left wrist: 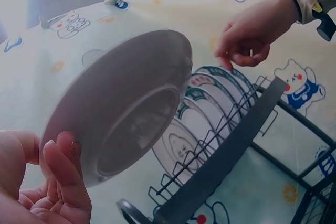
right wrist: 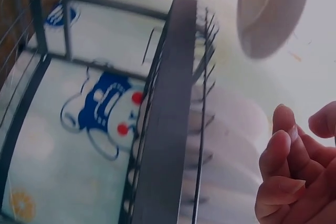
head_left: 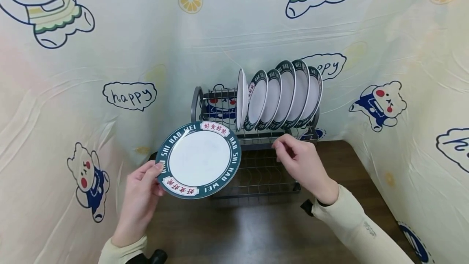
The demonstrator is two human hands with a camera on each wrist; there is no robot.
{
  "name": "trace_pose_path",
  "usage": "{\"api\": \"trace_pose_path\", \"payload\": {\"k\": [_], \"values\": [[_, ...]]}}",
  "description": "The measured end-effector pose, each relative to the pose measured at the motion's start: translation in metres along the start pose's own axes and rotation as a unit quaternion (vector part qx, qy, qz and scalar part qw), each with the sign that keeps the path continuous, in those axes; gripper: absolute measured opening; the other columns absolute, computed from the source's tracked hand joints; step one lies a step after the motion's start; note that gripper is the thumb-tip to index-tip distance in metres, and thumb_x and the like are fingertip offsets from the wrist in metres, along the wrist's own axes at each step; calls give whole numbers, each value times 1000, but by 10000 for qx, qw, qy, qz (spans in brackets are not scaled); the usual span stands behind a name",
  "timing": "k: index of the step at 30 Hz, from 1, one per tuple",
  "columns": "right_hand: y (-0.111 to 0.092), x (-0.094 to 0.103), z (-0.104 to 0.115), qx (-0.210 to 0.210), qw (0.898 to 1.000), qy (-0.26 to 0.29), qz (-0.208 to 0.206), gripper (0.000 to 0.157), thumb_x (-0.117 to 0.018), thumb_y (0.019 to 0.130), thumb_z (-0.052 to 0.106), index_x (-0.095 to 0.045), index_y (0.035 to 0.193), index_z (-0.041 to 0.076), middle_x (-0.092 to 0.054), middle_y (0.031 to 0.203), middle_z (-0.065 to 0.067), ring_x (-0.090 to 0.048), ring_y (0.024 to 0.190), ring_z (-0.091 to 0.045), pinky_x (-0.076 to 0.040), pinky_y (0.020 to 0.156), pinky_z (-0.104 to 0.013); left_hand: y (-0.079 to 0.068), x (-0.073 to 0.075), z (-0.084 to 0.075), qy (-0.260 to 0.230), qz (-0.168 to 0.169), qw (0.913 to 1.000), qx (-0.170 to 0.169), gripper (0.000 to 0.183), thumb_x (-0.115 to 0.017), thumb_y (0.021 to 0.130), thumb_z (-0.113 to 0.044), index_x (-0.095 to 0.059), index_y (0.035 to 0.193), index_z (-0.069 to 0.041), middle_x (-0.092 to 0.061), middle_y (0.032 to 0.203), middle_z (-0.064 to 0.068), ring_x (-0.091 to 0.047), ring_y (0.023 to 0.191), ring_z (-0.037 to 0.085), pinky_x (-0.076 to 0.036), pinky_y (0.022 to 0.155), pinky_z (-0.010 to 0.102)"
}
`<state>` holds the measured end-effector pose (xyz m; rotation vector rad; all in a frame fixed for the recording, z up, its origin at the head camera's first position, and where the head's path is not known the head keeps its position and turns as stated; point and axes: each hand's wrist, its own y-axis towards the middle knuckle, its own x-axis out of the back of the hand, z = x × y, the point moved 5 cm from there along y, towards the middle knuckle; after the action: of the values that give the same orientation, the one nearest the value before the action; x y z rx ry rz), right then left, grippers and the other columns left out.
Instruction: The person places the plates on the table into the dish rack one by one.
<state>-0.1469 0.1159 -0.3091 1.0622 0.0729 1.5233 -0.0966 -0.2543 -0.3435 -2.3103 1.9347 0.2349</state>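
My left hand [head_left: 141, 194] pinches a round plate [head_left: 199, 160] by its left rim, thumb on top and fingers beneath. The plate is white with a dark green lettered border, tilted in front of the rack; its pale underside shows in the left wrist view. My right hand [head_left: 302, 162] hangs in front of the rack's right half, fingers loosely curled, holding nothing; in the right wrist view its thumb stands apart from the fingers. Several matching plates [head_left: 257, 100] stand on edge in the upper tier of a dark metal dish rack [head_left: 198, 103]. The leftmost rack plate [head_left: 240, 99] is seen nearly edge-on.
The rack's lower wire tier [head_left: 256, 178] sits above a dark wooden tabletop [head_left: 234, 231]. A pale cloth [head_left: 168, 52] printed with bears, oranges and "happy" hangs behind the rack and on both sides. Upper-tier wire slots lie left of the standing plates.
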Motion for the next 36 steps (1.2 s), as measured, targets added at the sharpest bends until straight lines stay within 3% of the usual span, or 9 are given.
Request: {"api": "trace_pose_path", "payload": {"k": [6,14,23,36], "values": [[6,-17,11,-436,9962,506,562,14,-62,104,10,-71,93,13,-64,71,1,-53,61,-9,-45,52,-26,1,-14,2,126,156,9998,32,26,-58,108,-19,-76,90,-13,-74,78,-1,-56,53,11,-46,50,18],[4,-31,11,-1181,9805,1212,995,23,-57,108,18,-71,91,13,-64,71,6,-60,64,-16,-52,55,-29,2,-27,9,109,408,9991,89,26,-56,108,-16,-74,89,-13,-74,76,0,-55,51,11,-46,48,19],[-2,-36,2,-1628,9639,1750,1176,33,-51,111,23,-72,89,9,-65,67,0,-58,57,-22,-53,54,-30,6,-36,14,208,522,9983,153,25,-56,108,-16,-75,92,-14,-75,78,2,-58,52,12,-47,49,20],[-2,-37,0,-1982,9453,2285,1221,32,-54,109,19,-71,89,1,-63,64,-6,-56,53,-20,-50,50,-27,11,-47,16,335,635,9973,132,24,-57,107,-16,-74,92,-13,-74,78,3,-54,51,13,-46,50,20]]}}
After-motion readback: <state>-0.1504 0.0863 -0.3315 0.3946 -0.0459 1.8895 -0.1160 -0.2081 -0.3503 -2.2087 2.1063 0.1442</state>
